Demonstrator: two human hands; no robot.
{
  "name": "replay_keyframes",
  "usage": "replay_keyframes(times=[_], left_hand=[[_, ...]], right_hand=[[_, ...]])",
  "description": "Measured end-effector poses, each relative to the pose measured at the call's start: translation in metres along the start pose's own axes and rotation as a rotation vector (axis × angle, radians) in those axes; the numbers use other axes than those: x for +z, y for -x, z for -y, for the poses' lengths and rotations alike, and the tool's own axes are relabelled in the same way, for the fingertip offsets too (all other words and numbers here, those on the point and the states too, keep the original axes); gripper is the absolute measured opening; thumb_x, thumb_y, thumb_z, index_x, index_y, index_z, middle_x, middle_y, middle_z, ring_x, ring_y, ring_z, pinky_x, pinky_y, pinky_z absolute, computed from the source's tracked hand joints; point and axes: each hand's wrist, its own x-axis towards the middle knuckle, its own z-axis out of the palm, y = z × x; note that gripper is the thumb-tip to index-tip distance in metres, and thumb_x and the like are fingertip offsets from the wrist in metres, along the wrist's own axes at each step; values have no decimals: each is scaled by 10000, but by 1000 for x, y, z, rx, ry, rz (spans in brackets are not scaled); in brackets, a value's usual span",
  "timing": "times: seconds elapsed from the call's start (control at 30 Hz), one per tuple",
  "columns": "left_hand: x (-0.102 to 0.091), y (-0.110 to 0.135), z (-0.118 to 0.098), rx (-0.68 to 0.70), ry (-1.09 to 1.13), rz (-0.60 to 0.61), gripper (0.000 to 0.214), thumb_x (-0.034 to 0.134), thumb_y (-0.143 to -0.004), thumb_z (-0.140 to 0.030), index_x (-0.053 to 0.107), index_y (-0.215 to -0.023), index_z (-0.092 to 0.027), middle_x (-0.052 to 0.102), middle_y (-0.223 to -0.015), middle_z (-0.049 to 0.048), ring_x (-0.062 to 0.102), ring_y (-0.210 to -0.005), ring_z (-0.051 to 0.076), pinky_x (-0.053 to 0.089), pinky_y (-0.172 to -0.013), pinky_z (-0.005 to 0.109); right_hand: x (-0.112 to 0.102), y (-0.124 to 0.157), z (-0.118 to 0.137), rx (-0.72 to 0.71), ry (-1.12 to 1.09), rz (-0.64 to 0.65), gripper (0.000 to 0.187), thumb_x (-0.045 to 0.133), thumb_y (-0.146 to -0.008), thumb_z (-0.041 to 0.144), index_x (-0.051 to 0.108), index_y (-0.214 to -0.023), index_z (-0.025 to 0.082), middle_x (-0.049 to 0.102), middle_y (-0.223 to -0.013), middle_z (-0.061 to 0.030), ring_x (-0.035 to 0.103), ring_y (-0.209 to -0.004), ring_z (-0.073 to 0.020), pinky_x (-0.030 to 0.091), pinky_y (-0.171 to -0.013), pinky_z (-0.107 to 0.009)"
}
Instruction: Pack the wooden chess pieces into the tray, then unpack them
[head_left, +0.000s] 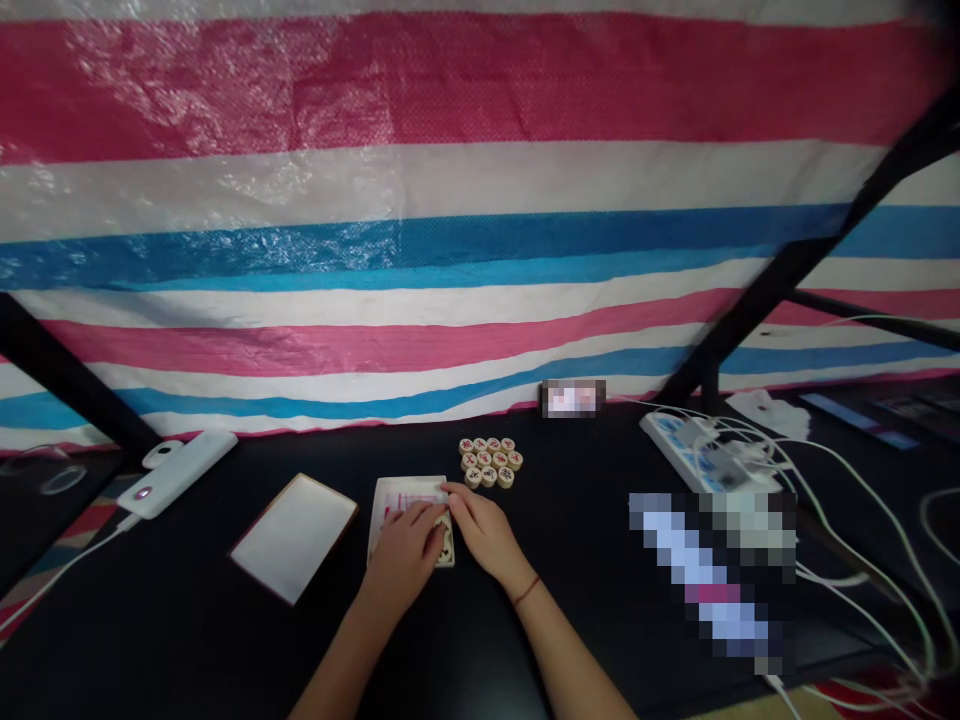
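A shallow white box [409, 481] lies on the black table in front of me. Inside it are a sheet with red lines and several round xiangqi pieces [445, 548], partly covered by my hand. My left hand [405, 545] reaches over the box, its fingers bent down together into it; whatever its fingertips hold is hidden. My right hand [480, 525] is at the box's right side, fingers closed on its edge near the far right corner. Beyond the box, xiangqi pieces [491, 461] stand face up in rows, some with red characters and some with dark ones.
The box lid [296, 538] lies tilted to the left. A white power bank [180, 475] with a cable is at the far left. On the right are a power strip [690, 450], tangled white cables [832, 520] and blurred-out items. Striped tarpaulin [450, 240] hangs behind the table.
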Motion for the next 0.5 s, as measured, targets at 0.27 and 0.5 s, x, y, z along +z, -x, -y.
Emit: replay_keyframes(times=[0.27,0.5], left_hand=[[1,0,5,-5,25,-36,272,518,-868,-209,654,-1102,-237,701,-1094,56,645,-982,204,464,-878,361],[-8,2,-8,-120,-115,-21,210,489,-919,-259,697,-913,-235,734,-946,35,615,-969,231,352,-891,421]], right_hand=[[0,-1,1,0,47,14,520,218,-1011,451,669,-1139,228,726,-944,-69,665,-970,-203,465,-882,-300],[0,-2,6,-28,96,10,513,223,-1016,452,672,-1071,210,724,-899,-63,670,-921,-191,457,-846,-268]])
